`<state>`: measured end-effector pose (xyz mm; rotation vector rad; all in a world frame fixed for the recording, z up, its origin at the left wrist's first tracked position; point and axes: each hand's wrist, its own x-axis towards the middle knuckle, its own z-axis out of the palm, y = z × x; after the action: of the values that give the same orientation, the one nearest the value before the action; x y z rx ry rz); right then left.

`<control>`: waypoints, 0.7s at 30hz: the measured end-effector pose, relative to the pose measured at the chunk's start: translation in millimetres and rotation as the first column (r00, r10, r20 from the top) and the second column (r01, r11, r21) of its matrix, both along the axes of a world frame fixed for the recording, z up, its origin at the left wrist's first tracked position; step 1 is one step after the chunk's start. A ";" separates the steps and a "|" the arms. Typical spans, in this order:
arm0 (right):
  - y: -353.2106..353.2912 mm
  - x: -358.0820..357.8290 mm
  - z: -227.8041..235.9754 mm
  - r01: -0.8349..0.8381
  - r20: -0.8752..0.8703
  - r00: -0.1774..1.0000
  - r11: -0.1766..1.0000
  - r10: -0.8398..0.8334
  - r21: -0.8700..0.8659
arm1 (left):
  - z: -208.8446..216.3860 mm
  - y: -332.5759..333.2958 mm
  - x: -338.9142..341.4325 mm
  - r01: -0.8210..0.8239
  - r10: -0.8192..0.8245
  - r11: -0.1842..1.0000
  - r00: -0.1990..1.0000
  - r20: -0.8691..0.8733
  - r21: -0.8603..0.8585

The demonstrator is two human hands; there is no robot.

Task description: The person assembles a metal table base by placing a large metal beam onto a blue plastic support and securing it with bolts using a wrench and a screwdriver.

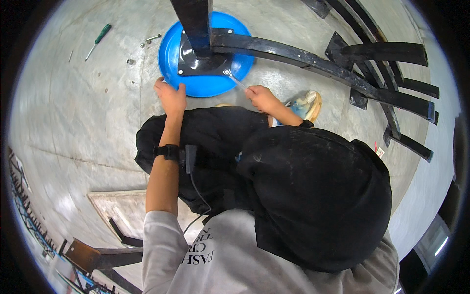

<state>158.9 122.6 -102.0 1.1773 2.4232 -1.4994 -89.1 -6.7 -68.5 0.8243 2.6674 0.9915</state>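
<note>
A shallow blue round disc (205, 87) lies on the floor in front of me. On it rests a black square metal plate (205, 67) joined to a black metal post and a long curved arm (293, 58). Bolts show at the plate's corners. My left hand (172, 98) holds the disc's near left rim, thumb over the edge and some fingers hidden. In my right hand (264, 99), closed round its handle, is a silver wrench (238, 82). The wrench's head meets the bolt (227, 72) at the plate's near right corner.
A green-handled screwdriver (100, 38), a loose bolt (153, 37) and a socket-like metal piece (129, 61) lie to the left. Black metal frames (382, 54) stand at the right. Behind me at lower left are a pale board (112, 203) and another black frame (117, 257).
</note>
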 end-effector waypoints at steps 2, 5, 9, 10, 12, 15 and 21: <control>2.1 -4.3 47.1 0.101 0.152 0.986 0.969 -0.068 -0.227 | -8.3 1.8 0.7 0.044 -0.045 0.999 0.998 -0.052 -0.009; -3.3 -7.0 53.6 -0.094 0.094 0.992 0.990 0.084 0.109 | -32.2 -4.1 -9.1 0.059 -0.081 0.993 0.972 -0.219 -0.102; -9.5 -6.5 75.8 -0.067 0.265 0.964 0.974 0.007 0.218 | 11.4 36.7 29.1 -0.650 0.596 0.749 0.575 0.561 -0.129; -11.3 -10.3 82.0 -0.058 0.263 0.965 0.978 0.003 0.202 | 17.7 38.9 48.3 -0.523 0.513 0.850 0.793 0.328 -0.065; -8.4 -7.1 77.8 -0.029 0.270 0.963 0.982 -0.023 0.187 | 34.6 39.9 88.1 -0.004 0.006 0.999 0.999 -0.039 0.047; -7.6 -3.5 64.1 0.014 0.180 0.982 0.981 -0.049 0.193 | 49.2 36.1 105.3 0.361 -0.400 0.906 0.901 -0.168 -0.222; -1.6 -16.0 47.6 0.130 0.109 0.989 0.932 -0.098 -0.339 | 9.4 51.8 92.0 0.579 -0.752 0.631 0.621 -0.224 -0.516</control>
<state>142.8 121.0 -54.3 1.2904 1.9549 -1.7695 2.9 45.1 -59.1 1.9173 2.3131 0.0561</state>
